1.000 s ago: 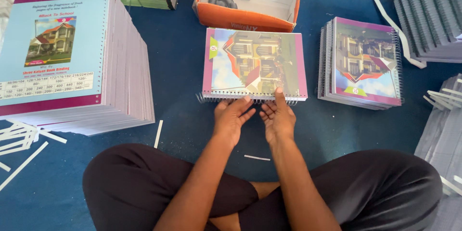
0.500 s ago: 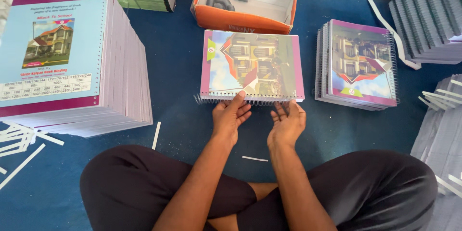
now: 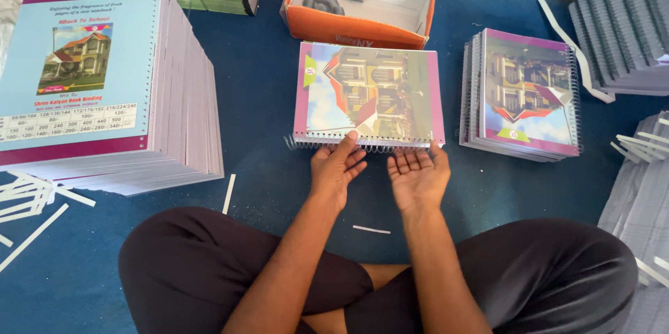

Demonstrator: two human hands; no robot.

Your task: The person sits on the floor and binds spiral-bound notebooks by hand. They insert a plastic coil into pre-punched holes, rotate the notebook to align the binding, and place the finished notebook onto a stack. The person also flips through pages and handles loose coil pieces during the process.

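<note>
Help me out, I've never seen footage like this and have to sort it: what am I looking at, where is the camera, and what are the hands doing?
There is no machine here. A camera worn on a person's head looks down at their own two hands and crossed legs on a blue floor. In front of them lies a spiral-bound notebook with a house picture on its cover. The left hand touches its near edge by the wire spiral; the right hand lies open, palm up, fingertips at that same edge. Neither hand grips anything. To the right sits a small stack of finished notebooks, to the left a tall stack of printed sheets, and beyond is an orange box. White paper strips lie scattered around.
</note>
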